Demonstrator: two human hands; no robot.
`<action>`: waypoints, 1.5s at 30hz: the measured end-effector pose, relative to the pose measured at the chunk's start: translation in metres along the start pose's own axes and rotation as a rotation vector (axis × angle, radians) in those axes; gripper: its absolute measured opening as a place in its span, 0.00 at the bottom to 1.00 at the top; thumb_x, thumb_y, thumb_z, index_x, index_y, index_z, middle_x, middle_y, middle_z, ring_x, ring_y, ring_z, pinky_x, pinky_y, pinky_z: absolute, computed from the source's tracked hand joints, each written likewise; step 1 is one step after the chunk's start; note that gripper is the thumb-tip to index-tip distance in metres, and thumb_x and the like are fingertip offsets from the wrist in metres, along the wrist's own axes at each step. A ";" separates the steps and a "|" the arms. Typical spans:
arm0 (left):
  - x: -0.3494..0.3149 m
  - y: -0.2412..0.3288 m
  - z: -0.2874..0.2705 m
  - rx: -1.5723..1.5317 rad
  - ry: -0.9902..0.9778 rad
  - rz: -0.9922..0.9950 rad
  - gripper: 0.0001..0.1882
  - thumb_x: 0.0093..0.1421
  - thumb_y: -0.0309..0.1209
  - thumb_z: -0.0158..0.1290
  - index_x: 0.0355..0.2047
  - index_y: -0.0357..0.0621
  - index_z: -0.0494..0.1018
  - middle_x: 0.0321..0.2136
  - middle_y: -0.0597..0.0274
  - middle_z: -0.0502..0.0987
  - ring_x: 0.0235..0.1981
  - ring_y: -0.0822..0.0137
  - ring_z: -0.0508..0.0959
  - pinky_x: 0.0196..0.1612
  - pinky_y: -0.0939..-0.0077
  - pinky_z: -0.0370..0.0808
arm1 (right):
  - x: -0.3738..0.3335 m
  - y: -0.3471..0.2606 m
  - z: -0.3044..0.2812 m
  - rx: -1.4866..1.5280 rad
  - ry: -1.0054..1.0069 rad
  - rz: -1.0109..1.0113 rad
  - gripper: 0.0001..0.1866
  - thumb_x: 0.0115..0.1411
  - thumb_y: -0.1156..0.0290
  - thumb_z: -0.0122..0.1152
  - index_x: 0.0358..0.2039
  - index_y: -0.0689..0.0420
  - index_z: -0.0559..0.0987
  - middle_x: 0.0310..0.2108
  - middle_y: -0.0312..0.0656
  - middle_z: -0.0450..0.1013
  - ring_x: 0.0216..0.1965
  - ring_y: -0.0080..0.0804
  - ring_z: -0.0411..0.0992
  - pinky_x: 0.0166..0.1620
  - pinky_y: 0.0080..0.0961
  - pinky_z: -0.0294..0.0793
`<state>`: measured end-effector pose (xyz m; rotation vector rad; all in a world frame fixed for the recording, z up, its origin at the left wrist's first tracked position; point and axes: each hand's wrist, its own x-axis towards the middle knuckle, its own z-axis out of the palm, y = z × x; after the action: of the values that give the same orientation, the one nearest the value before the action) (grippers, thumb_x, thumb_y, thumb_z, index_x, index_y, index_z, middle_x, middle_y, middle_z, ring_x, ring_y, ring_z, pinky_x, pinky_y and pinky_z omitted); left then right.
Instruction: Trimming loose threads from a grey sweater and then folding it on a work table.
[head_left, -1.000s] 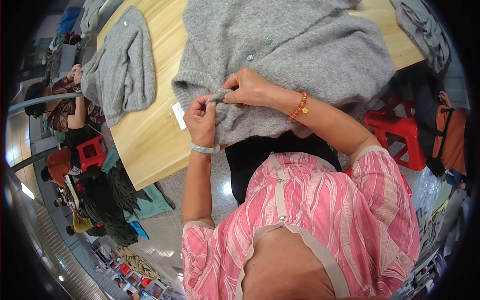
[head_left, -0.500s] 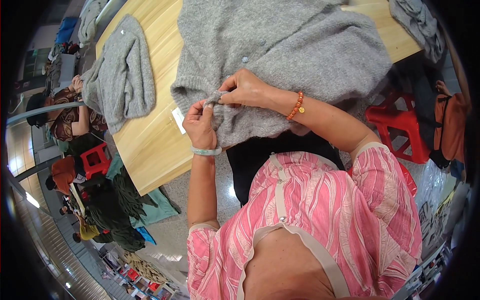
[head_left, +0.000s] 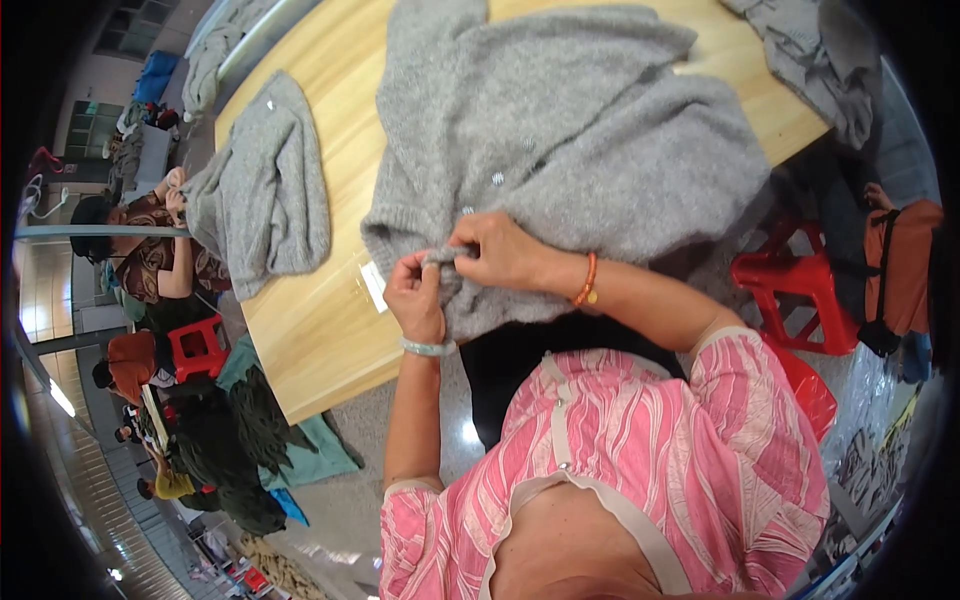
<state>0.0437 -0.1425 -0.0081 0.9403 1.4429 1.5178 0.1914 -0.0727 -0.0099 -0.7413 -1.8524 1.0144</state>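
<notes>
A fuzzy grey knit cardigan (head_left: 620,170) with shiny round buttons (head_left: 498,179) lies spread over the table and hangs past its near edge. My left hand (head_left: 415,305) pinches the cardigan's edge between thumb and fingers, close to a ribbed opening. Right beside it, my right hand (head_left: 500,255) grips the same bunched bit of knit, its fingertips almost meeting the left ones. Whatever small detail lies between the fingertips is hidden.
On the light wood table (head_left: 320,350) a second grey knit garment (head_left: 270,190) lies at left, touched by a co-worker's hands (head_left: 173,195). A white slip (head_left: 374,287) is near my left hand. Red stools (head_left: 800,290) stand at right; more grey knitwear (head_left: 815,60) is at far right.
The whole view has shifted, so the table and cardigan sit lower and show more of their far part. Both hands keep their pinch on the cardigan's edge.
</notes>
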 end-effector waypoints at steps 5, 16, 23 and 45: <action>-0.005 0.004 -0.005 0.014 -0.052 -0.034 0.05 0.56 0.19 0.51 0.34 0.36 0.72 0.30 0.64 0.76 0.30 0.78 0.73 0.35 0.87 0.70 | -0.005 -0.012 -0.001 -0.008 -0.023 -0.001 0.09 0.42 0.73 0.57 0.24 0.65 0.75 0.22 0.50 0.71 0.23 0.41 0.70 0.27 0.30 0.68; -0.020 -0.003 -0.017 -0.224 -0.146 -0.166 0.06 0.55 0.21 0.53 0.35 0.36 0.72 0.29 0.66 0.75 0.27 0.80 0.73 0.32 0.89 0.70 | -0.020 -0.021 -0.004 0.266 -0.167 0.346 0.09 0.44 0.73 0.57 0.24 0.67 0.76 0.14 0.38 0.69 0.18 0.17 0.65 0.21 0.20 0.65; 0.008 -0.003 -0.026 -0.232 -0.185 -0.175 0.07 0.55 0.22 0.53 0.35 0.37 0.73 0.30 0.68 0.75 0.29 0.80 0.71 0.33 0.88 0.68 | 0.008 -0.003 -0.004 0.492 -0.275 0.482 0.06 0.48 0.76 0.57 0.28 0.64 0.77 0.19 0.31 0.70 0.19 0.13 0.65 0.21 0.13 0.64; 0.001 -0.002 -0.019 -0.448 -0.168 -0.236 0.07 0.55 0.18 0.52 0.34 0.37 0.69 0.31 0.63 0.74 0.32 0.76 0.74 0.37 0.84 0.71 | 0.007 0.000 -0.008 0.752 -0.379 0.771 0.11 0.53 0.69 0.63 0.34 0.61 0.75 0.22 0.31 0.70 0.19 0.13 0.66 0.21 0.10 0.66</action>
<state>0.0259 -0.1491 -0.0117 0.5866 0.9958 1.4623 0.1958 -0.0638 -0.0050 -0.8263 -1.2672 2.3059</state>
